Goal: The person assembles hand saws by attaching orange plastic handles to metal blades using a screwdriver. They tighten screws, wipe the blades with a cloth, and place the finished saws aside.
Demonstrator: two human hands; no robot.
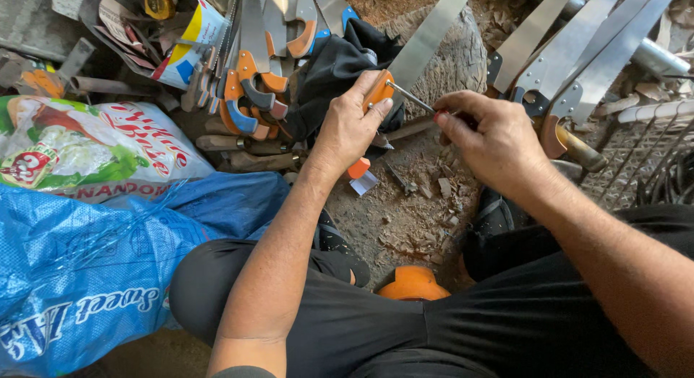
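At the far left you have a blue woven sack (87,277), and above it lies a printed white sack with green and red colours (94,150). Further in, a pile of handsaws with orange and blue handles (249,74) lies on the ground, beside a black cloth (332,67). Your left hand (350,121) is closed around the orange handle (378,89) of a handsaw, and its long steel blade (426,38) goes up and to the right over a worn wooden block (412,197) covered with chips. Your right hand (491,136) is closed on a thin screwdriver (412,97); its metal tip touches the orange handle, while the grip is hidden inside your fingers. Under your hands, between your knees, an orange rounded object (412,284) shows partly. At the right, more saw blades (578,53) lean together, near a wire grid (636,161).
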